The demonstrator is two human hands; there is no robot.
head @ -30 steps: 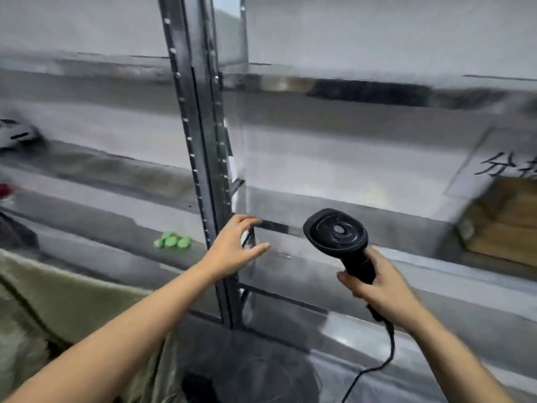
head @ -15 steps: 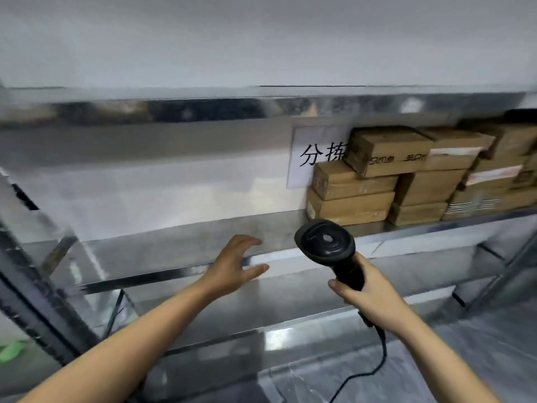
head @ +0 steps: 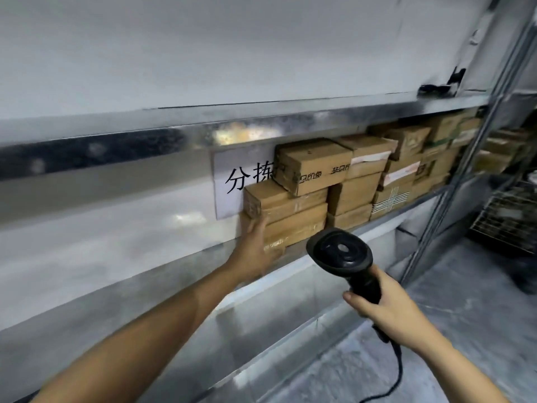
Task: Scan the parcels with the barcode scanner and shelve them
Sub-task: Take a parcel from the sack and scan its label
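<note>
A left hand [head: 255, 247] reaches to the middle of the frame and lies against the left end of the bottom parcel [head: 293, 228] in a stack of brown cardboard boxes, fingers fairly straight up the box's end and thumb toward its front lower edge; motion blur hides whether the fingers curl round the corner. The right hand [head: 386, 308], lower right of centre, grips the handle of a black barcode scanner [head: 341, 253], fingers wrapped tight, the scanner's round head tilted up and left, just below and in front of the stack. A black cable [head: 396, 370] trails from the handle's base toward the bottom edge of the frame.

The parcels [head: 363, 181] sit in rows, two and three high, on a metal shelf [head: 180, 274] that runs from lower left to mid right; several carry white labels or printed markings, too blurred to read in full. One box [head: 312, 165] lies tilted on top of the left stack. Behind the stack's left end, a white sign [head: 232, 181] with large black characters is fixed to the wall, partly covered by the boxes. A second metal shelf [head: 145, 123] spans the frame above the parcels. At far right stand a grey upright post [head: 470, 158] and a wire basket [head: 511, 219], over a grey floor [head: 465, 301].
</note>
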